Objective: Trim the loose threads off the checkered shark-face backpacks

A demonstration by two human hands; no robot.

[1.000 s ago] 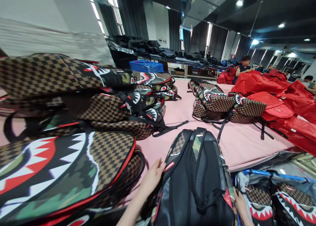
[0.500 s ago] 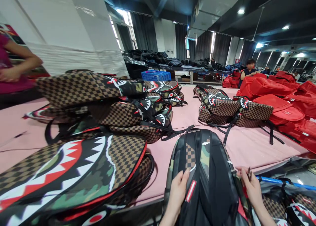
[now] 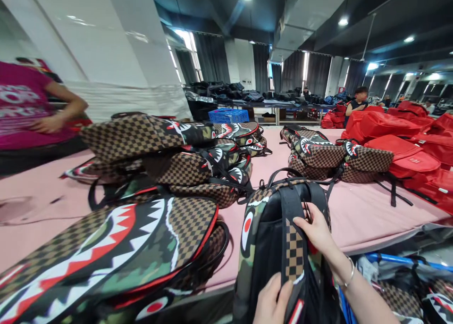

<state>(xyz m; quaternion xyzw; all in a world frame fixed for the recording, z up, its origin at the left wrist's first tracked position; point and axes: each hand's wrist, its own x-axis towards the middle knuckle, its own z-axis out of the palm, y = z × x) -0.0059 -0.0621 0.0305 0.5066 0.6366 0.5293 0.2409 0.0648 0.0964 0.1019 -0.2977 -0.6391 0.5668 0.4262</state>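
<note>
A backpack (image 3: 269,239) with a black padded back, camouflage sides and a red-and-white eye patch stands before me at the table's near edge, its straps facing me. My right hand (image 3: 316,229) is closed around the upper part of its checkered shoulder strap (image 3: 293,248). A small dark object shows by those fingers; I cannot make out its kind. Lower down, my left hand (image 3: 275,299) grips the same strap near a red-and-white label (image 3: 296,311). To the left lies another backpack (image 3: 141,253), with shark teeth on its front.
Checkered backpacks (image 3: 141,135) are piled on the pink table (image 3: 269,154), with more backpacks (image 3: 318,152) farther right. Red bags (image 3: 399,149) are heaped at the right. A blue bar (image 3: 406,260) runs beside the table. At the far left stands a person (image 3: 31,107).
My right hand has moved from the backpack's right side up and left onto the strap. The backpack has turned, so its left side and top handle show. My left hand has shifted lower.
</note>
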